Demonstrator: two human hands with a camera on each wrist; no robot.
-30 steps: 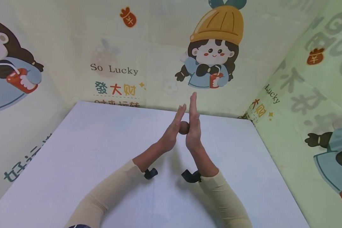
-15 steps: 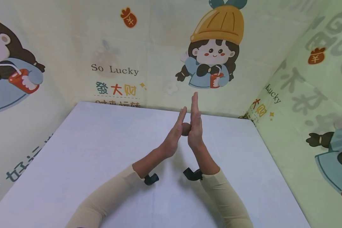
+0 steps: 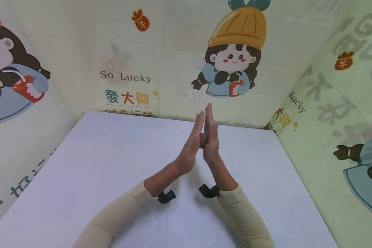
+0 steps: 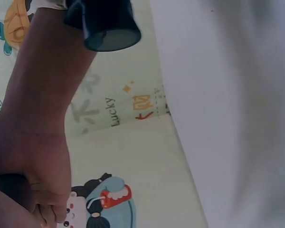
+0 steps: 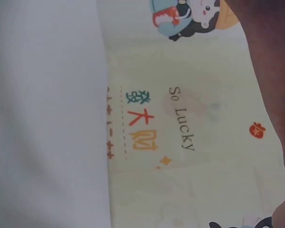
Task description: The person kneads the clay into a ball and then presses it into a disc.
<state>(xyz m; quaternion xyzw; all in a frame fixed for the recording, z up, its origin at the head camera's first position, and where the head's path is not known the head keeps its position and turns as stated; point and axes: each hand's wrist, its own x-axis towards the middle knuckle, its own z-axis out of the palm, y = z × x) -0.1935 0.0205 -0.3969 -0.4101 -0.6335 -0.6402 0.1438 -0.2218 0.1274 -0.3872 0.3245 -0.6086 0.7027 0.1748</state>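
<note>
A small brown ball (image 3: 203, 140) sits between my two palms, held up above the white table (image 3: 127, 148). My left hand (image 3: 190, 146) presses it from the left with straight fingers pointing up and away. From the right, my right hand (image 3: 211, 141) presses with its fingers likewise straight. The fingertips lean close together. Much of the ball is covered by the palms in the head view. In the left wrist view the ball (image 4: 13, 190) looks dark and is partly hidden between the hands. The right wrist view catches only parts of the hands at its right edge, and no ball.
Pale printed cloth (image 3: 173, 62) with cartoon figures and lettering rises behind the table and along both sides. A dark wrist-worn device (image 3: 166, 196) is on the left wrist, and another dark device (image 3: 209, 191) is on the right one.
The fingertips of both hands have drawn closer together, and more of the ball is hidden between the palms. The ball has shifted slightly to the right.
</note>
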